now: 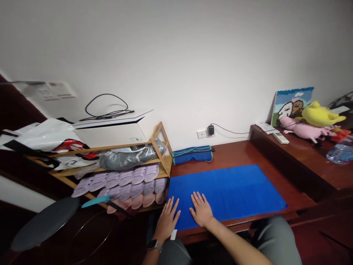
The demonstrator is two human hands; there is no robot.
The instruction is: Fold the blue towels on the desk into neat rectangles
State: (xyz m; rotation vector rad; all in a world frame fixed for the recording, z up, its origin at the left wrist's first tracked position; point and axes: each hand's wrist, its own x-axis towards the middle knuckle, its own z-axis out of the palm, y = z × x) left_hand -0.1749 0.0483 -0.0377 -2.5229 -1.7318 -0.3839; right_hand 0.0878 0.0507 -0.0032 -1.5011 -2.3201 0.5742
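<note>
A blue cloth [234, 191] lies spread out flat on the reddish-brown wooden desk [231, 152]. My left hand [167, 219] rests at the cloth's left edge with its fingers stretched out, and a watch shows on that wrist. Palm down on the cloth's left part is my right hand [202, 209], its fingers apart and nothing in it. A small white tag [173, 234] shows beside my left hand at the cloth's near corner. Behind the cloth, against the wall, sits a folded blue pouch [192, 154] with green trim.
Left of the desk stands a wooden rack [162, 147] with several slippers [125, 177] and a white box [110, 134] on top. A black stool [46, 222] is at lower left. On the raised right ledge are plush toys [303, 129], a remote [280, 138] and a bottle [340, 152].
</note>
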